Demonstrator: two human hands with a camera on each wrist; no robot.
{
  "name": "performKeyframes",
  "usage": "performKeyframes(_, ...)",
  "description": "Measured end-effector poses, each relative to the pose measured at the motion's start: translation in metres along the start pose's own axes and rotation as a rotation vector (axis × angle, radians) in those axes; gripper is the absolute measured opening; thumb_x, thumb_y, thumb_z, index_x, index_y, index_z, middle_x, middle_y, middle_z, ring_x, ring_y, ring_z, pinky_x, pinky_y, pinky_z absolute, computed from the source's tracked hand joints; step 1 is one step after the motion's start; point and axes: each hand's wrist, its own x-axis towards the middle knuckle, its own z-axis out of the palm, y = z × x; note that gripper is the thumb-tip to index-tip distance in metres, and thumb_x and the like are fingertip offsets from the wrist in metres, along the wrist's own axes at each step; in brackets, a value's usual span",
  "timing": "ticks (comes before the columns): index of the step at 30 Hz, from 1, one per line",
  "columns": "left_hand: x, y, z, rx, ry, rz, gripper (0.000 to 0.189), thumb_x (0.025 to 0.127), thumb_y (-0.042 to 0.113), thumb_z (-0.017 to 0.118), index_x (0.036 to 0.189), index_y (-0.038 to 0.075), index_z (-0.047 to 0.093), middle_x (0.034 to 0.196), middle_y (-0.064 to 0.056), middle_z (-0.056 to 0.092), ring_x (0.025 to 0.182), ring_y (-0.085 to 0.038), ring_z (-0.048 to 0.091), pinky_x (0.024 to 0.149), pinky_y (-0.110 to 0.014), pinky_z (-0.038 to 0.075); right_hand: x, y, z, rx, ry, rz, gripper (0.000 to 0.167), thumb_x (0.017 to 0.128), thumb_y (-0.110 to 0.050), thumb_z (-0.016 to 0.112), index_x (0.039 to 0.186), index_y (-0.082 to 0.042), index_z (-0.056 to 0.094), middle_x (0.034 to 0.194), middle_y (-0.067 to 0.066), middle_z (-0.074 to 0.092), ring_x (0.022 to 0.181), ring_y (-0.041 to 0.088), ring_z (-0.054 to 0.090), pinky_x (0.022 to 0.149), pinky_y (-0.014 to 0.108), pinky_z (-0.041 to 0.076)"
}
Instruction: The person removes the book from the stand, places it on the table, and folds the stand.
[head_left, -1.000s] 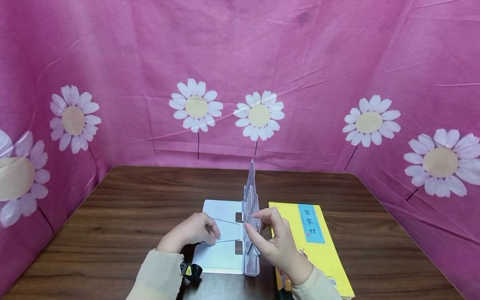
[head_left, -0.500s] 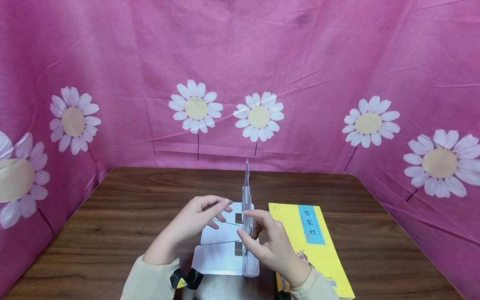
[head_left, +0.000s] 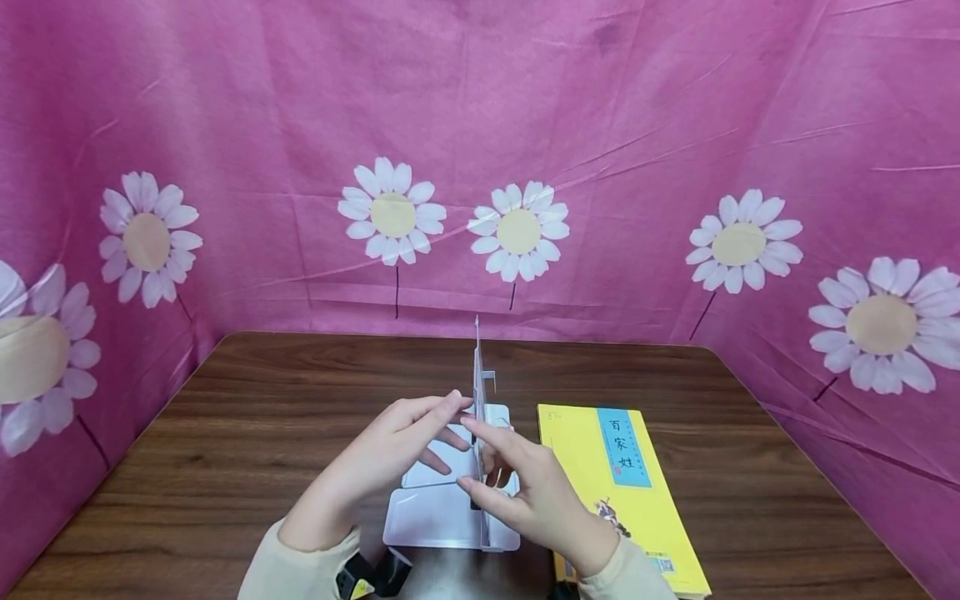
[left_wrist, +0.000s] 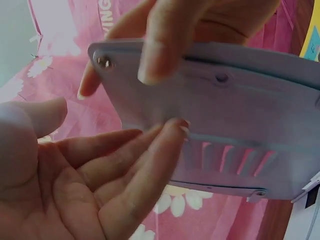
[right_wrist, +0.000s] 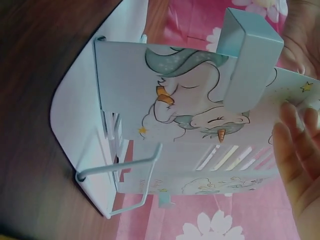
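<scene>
A white metal book stand stands at the middle front of the table, its base plate [head_left: 431, 521] flat and its hinged panel [head_left: 477, 367] raised on edge. My right hand [head_left: 536, 487] grips the panel near its edge, thumb on one face and fingers on the other. My left hand [head_left: 390, 437] is beside the panel's left face; in the left wrist view its fingers [left_wrist: 145, 175] are extended, fingertips right at the plain side. A printed unicorn [right_wrist: 215, 110] covers the other side in the right wrist view. There, a bent wire support [right_wrist: 142, 167] rises from the base.
A yellow book [head_left: 652, 508] with a blue title label lies on the table [head_left: 262, 417] just right of the stand. A light blue clip [right_wrist: 255, 60] sits on the panel's edge. Pink cloth [head_left: 615, 125] with white flowers hangs behind and at both sides.
The panel has swung from a slight rightward lean to nearly edge-on, further left, moving with my right hand. My left hand has lifted from the wire on the base to beside the panel.
</scene>
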Motion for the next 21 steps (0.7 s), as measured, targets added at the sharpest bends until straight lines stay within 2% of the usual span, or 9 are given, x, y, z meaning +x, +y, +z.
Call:
performKeyframes(4, -0.002, 0.003, 0.0, 0.008, 0.019, -0.011, 0.055, 0.106, 0.045, 0.04, 0.135, 0.003, 0.059, 0.124, -0.018, 0.067, 0.087, -0.023, 0.073, 0.071, -0.033, 0.06, 0.0, 0.0, 0.002, -0.018, -0.014, -0.027, 0.065, 0.086, -0.008, 0.075, 0.145, -0.014, 0.048, 0.075, -0.002, 0.054, 0.062, 0.004, 0.052, 0.059, 0.01, 0.048)
performKeyframes(10, -0.003, 0.005, 0.001, 0.058, 0.018, -0.004, 0.049, 0.105, 0.042, 0.043, 0.117, 0.004, 0.07, 0.117, -0.019, 0.069, 0.083, -0.021, 0.073, 0.066, -0.032, 0.061, -0.001, 0.002, 0.005, -0.041, -0.021, -0.052, 0.064, 0.087, -0.014, 0.075, 0.145, -0.011, 0.047, 0.076, -0.002, 0.054, 0.061, 0.006, 0.053, 0.06, 0.008, 0.047)
performKeyframes(13, -0.004, 0.004, 0.0, 0.066, 0.011, 0.004, 0.047, 0.106, 0.041, 0.043, 0.115, 0.005, 0.071, 0.118, -0.017, 0.069, 0.09, -0.021, 0.071, 0.064, -0.033, 0.061, -0.001, 0.003, 0.004, -0.035, -0.038, -0.048, 0.065, 0.09, -0.019, 0.074, 0.147, -0.011, 0.045, 0.077, -0.002, 0.058, 0.061, 0.005, 0.055, 0.06, 0.009, 0.048)
performKeyframes(17, -0.005, 0.004, 0.0, 0.092, 0.007, 0.012, 0.043, 0.105, 0.039, 0.046, 0.121, 0.007, 0.07, 0.123, -0.015, 0.068, 0.094, -0.023, 0.071, 0.064, -0.033, 0.061, 0.0, 0.006, -0.003, -0.004, -0.039, 0.001, 0.06, 0.093, -0.022, 0.071, 0.146, -0.011, 0.046, 0.082, 0.0, 0.063, 0.065, 0.004, 0.057, 0.058, 0.013, 0.05)
performKeyframes(21, -0.006, 0.006, 0.001, 0.13, -0.003, 0.01, 0.041, 0.104, 0.037, 0.048, 0.12, 0.007, 0.07, 0.119, -0.012, 0.07, 0.089, -0.018, 0.069, 0.064, -0.031, 0.06, 0.002, 0.012, -0.014, -0.05, 0.009, 0.106, 0.046, 0.091, -0.013, 0.071, 0.135, -0.011, 0.057, 0.085, -0.001, 0.065, 0.067, 0.004, 0.058, 0.057, 0.019, 0.052)
